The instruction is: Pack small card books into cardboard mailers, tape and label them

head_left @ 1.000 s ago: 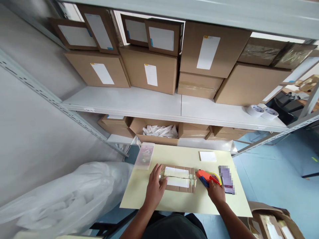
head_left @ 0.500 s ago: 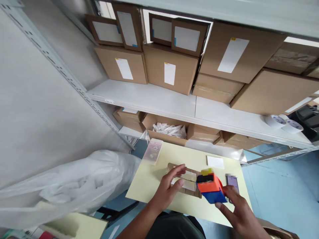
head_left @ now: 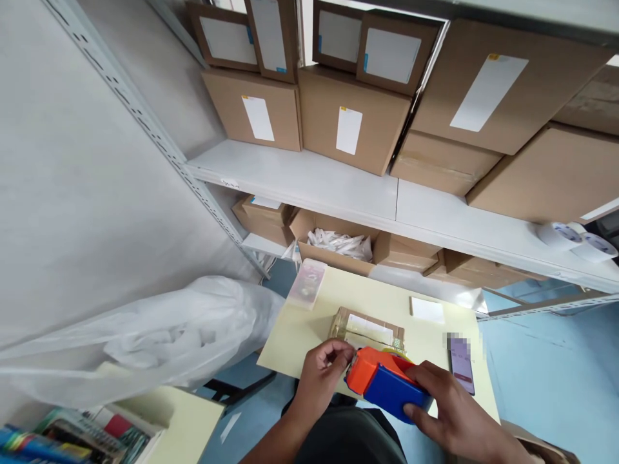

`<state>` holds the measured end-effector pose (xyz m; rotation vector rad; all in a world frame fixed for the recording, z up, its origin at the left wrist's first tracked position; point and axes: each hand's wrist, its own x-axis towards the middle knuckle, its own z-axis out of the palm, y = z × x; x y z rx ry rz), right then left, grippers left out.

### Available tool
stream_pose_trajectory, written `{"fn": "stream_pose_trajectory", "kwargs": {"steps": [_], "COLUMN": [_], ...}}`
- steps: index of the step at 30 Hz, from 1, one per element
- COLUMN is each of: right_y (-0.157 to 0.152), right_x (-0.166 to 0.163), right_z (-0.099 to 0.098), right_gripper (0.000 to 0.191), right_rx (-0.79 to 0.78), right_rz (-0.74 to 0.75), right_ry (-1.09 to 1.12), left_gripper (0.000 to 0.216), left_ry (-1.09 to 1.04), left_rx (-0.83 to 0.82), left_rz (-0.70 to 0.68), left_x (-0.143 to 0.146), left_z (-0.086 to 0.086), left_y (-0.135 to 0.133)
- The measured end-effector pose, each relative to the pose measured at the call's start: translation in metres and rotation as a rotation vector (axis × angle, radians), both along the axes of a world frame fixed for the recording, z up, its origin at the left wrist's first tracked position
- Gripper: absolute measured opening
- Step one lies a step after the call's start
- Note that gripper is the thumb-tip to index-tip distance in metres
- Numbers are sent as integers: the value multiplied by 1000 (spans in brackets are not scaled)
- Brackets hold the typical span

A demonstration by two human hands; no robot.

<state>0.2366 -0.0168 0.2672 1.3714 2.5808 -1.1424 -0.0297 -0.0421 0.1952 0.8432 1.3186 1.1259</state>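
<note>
My right hand (head_left: 442, 409) grips an orange and blue tape dispenser (head_left: 387, 386) by its body, held over the near edge of the table. At the dispenser's front end, my left hand (head_left: 326, 370) is closed in a pinch, thumb against fingers. Whatever sits between those fingertips is too small to make out. Just beyond both hands, a small cardboard box (head_left: 397, 334) with a white label and shiny tape across it lies on the pale yellow table (head_left: 358, 287).
On the table are a pink-and-white packet (head_left: 308, 283), a white card stack (head_left: 427, 310) and a phone (head_left: 461, 364). Behind stands a shelf (head_left: 300, 177) with cardboard cartons and tape rolls (head_left: 578, 241). A plastic-wrapped bundle (head_left: 193, 328) is at left, above a bin of packets (head_left: 87, 435).
The dispenser has turned and moved left, its front end now at my left hand. My left hand has gone from spread fingers over the box to a pinch nearer me.
</note>
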Motion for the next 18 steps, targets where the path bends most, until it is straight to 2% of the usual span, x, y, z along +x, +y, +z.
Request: {"fn": "stream_pose_trajectory", "kwargs": {"steps": [4,7,11,14,18], "right_y": [12,22,33,40,49], "right_x": [-1,-4,-20,-38,-58], "right_z": [2,-2,-17,-27,-31], "right_gripper": [30,28,30,31,29], "right_rx": [-36,-90,-70,-1,65], "right_rz": [-90,-138,-254,-313,-307], "right_ry": [-37,-79,-141,-204,-342], "left_gripper": [37,31,23,21,16], "left_ry": [147,272,462,532,552], "left_rx": [18,22,26,32,-22], "left_rz": [191,155,169,194,171], "left_x": [-15,-21,-17,-13,-11], "left_z": [-15,-34,-58,-69,-79], "left_y": [7,13,24,32,40]}}
